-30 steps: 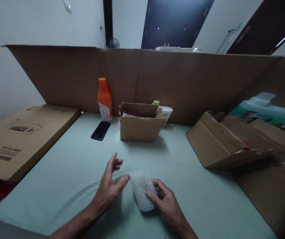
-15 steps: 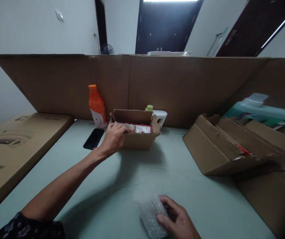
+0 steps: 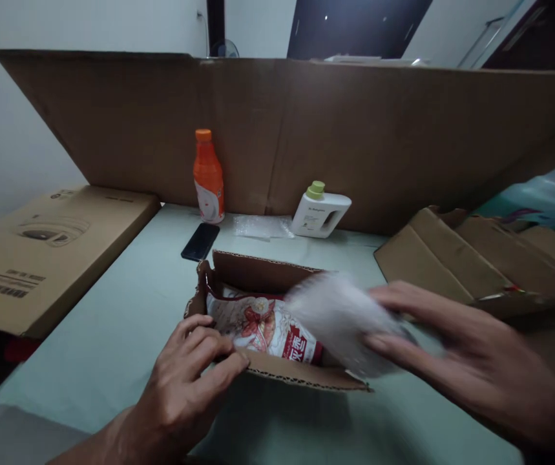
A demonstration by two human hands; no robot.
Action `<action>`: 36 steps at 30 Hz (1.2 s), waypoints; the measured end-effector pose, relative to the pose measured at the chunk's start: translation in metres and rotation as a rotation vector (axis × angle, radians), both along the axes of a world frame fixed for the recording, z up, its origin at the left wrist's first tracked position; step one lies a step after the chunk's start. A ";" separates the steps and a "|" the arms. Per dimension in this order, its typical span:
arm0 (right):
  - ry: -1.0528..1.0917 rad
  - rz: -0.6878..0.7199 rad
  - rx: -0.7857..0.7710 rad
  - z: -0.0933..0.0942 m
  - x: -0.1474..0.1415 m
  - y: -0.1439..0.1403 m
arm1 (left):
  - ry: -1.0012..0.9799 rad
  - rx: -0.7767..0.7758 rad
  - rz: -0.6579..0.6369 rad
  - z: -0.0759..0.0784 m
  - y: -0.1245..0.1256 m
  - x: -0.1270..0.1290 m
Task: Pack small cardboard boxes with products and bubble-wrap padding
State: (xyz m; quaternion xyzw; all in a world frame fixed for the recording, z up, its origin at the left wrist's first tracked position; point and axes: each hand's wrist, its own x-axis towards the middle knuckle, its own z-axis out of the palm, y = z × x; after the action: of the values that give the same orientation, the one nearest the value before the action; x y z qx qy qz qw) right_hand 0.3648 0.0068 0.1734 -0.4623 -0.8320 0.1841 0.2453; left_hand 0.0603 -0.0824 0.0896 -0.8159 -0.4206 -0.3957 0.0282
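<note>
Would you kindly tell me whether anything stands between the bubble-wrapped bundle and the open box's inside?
Nothing visible blocks the opening: the right hand holds the bundle at the box's right end. Inside, a printed packet lies at the left and middle.

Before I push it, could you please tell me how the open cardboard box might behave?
The open cardboard box may flex, since its corrugated walls look thin and ragged. The printed packet inside probably adds weight. With flat sides, the box should slide rather than roll.
</note>
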 end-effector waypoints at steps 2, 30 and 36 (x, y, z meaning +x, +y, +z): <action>-0.064 0.166 -0.077 0.003 -0.038 0.018 | -0.018 0.012 0.013 -0.003 0.000 0.001; -0.669 0.288 0.013 -0.012 -0.074 0.023 | -0.265 0.216 0.401 -0.024 -0.008 0.000; -0.889 0.481 -0.076 -0.014 -0.100 0.030 | -0.581 -0.069 0.386 -0.056 -0.005 0.004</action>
State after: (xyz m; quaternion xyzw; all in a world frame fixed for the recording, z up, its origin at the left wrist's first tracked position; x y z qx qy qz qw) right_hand 0.2644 0.0365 0.1597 -0.2998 -0.9316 0.0511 -0.1992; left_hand 0.0645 -0.0870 0.0337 -0.5751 -0.5706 -0.5845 -0.0462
